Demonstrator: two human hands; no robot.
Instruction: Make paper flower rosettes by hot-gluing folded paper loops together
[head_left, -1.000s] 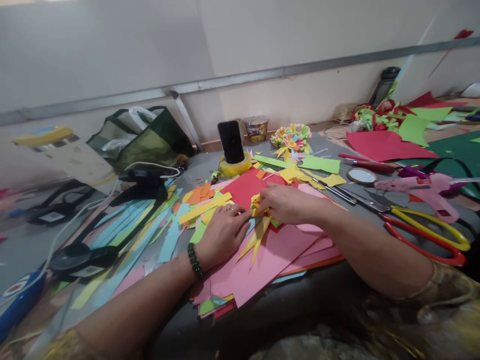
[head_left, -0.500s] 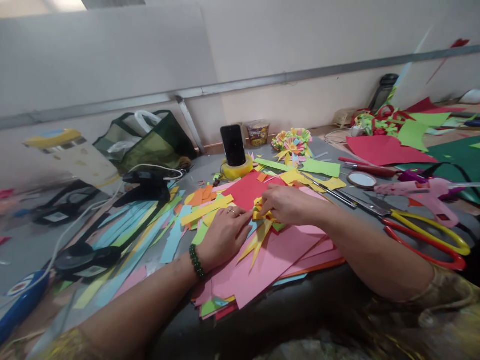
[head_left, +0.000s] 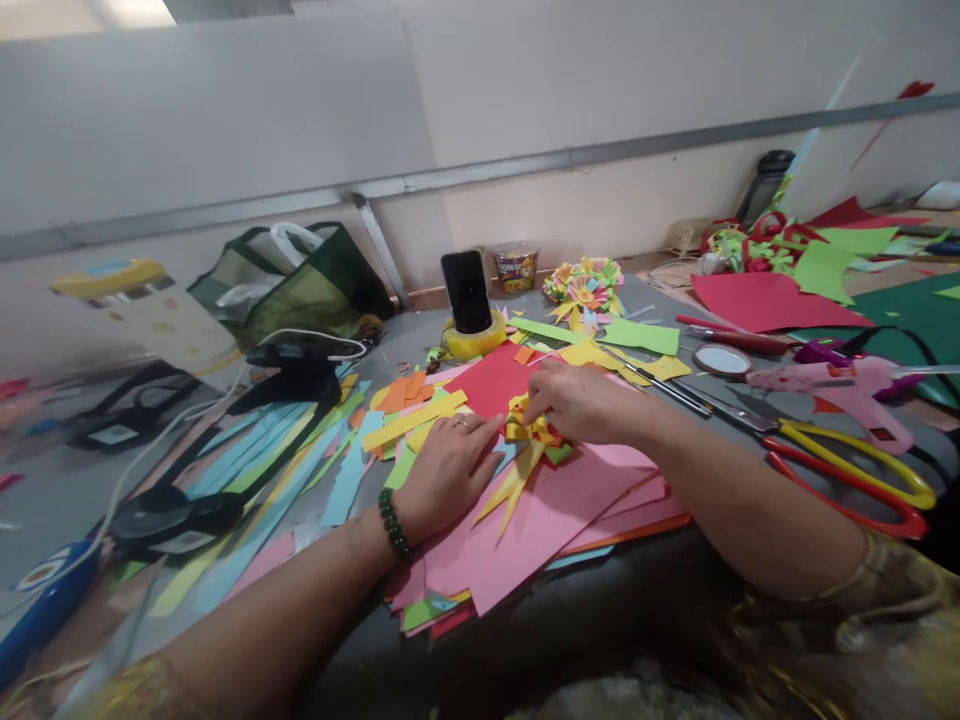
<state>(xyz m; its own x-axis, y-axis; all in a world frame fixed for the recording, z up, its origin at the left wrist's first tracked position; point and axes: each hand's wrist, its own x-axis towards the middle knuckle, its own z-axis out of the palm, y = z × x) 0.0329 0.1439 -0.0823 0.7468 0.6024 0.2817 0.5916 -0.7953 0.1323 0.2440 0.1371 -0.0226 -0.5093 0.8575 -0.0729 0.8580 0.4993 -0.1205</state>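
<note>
A yellow paper bow [head_left: 519, 428] with two pointed tails lies on stacked pink paper sheets [head_left: 559, 520]. My right hand [head_left: 581, 402] is over the bow from the right, its fingers closed on the loops and hiding part of them. My left hand [head_left: 454, 465], with a ring and a green bead bracelet, rests palm down on the sheets. Its fingers are stretched out, and the index fingertip reaches the bow's left side. Behind both hands lies a red paper sheet [head_left: 491, 383].
Scissors [head_left: 847, 470], a pink glue gun [head_left: 862, 390] and a craft knife [head_left: 735, 338] lie at right. A phone [head_left: 466, 290] stands in a yellow tape roll [head_left: 476, 338], near a paper flower bunch [head_left: 585, 285]. Left are paper strips [head_left: 255, 460], black straps [head_left: 176, 515] and a white cable [head_left: 150, 450].
My right hand has shifted very slightly on the bow, uncovering a little more of its loops. My left hand stays where it was.
</note>
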